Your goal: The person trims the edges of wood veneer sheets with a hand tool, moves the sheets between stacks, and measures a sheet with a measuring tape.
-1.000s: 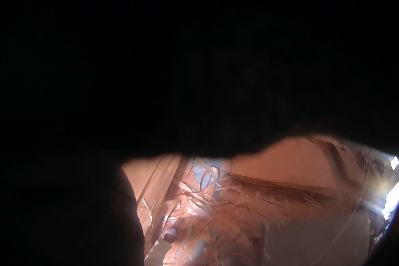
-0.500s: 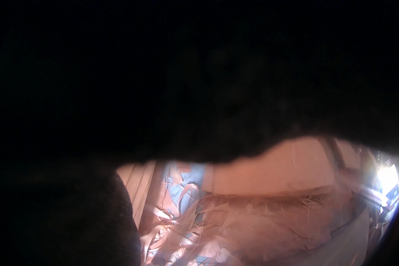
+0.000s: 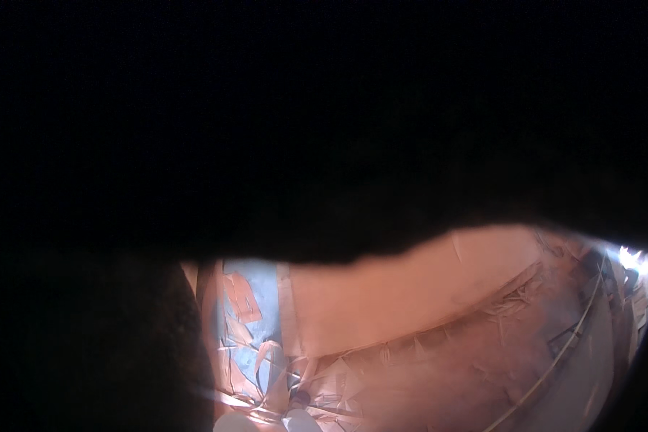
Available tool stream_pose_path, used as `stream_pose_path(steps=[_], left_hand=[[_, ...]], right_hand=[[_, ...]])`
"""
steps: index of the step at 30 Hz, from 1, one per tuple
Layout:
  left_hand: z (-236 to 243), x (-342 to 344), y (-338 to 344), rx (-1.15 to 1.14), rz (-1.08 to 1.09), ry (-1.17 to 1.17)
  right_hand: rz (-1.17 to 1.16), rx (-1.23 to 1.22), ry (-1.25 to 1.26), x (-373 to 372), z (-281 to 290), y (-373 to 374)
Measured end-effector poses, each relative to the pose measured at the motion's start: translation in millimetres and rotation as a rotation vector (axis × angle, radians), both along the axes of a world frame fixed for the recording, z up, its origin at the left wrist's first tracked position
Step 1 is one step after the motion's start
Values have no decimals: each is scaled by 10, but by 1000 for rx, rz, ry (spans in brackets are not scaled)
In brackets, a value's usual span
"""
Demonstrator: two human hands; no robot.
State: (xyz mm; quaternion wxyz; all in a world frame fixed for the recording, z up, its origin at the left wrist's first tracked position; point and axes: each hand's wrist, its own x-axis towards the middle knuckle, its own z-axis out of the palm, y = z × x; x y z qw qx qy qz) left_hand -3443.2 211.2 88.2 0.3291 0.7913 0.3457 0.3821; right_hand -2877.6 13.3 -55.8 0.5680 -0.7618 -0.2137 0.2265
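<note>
A very dark, blurred mass (image 3: 302,129) covers the upper part and left side of the head view, and I cannot make out what it is. Neither of my hands can be recognised. Below the dark edge lies a broad, flat tan sheet (image 3: 410,295) that looks like cardboard. Thin strips and torn scraps (image 3: 266,381) are heaped by its lower left corner. Two pale rounded shapes (image 3: 301,420) show at the bottom edge, too cut off to name.
A blue-white strip of floor (image 3: 266,288) with tan scraps on it runs left of the sheet. A long thin pale strip (image 3: 554,360) slants across the lower right, over a greyish surface (image 3: 583,381). Bright light (image 3: 633,259) glares at the right rim.
The view has shifted: the tan sheet and the scraps appear farther left and more tilted. The long pale strip and the two rounded shapes have come into sight.
</note>
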Motion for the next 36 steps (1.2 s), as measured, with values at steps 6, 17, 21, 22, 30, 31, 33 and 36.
stream_pose_path(steps=[6, 17, 21, 22, 30, 31, 33, 36], left_hand=[[389, -136, 1522, 63, -142, -14], [1491, -40, 3209, 395, -335, -423], [691, 777, 3226, -77, -420, -514], [461, 1067, 3241, -239, -369, -444], [-2016, 2343, 2003, -1637, -518, -62], [-2180, 2487, 1951, -1478, -489, -24], [-2483, 2706, 1801, -1367, -338, -57], [-2947, 2793, 1774, -1260, -60, -158]], right_hand=[[88, -28, -175, -423, -213, 926], [-10, 109, 158, -2745, -973, 2382], [-149, 111, 406, -3319, -995, 2343], [-102, 104, 463, -3132, -814, 2487], [188, -38, 622, -3397, -844, 2445], [261, 65, 690, -3213, -1179, 2352], [491, 244, 709, -2665, -1593, 1949], [305, -41, 490, -1617, -2657, 1082]])
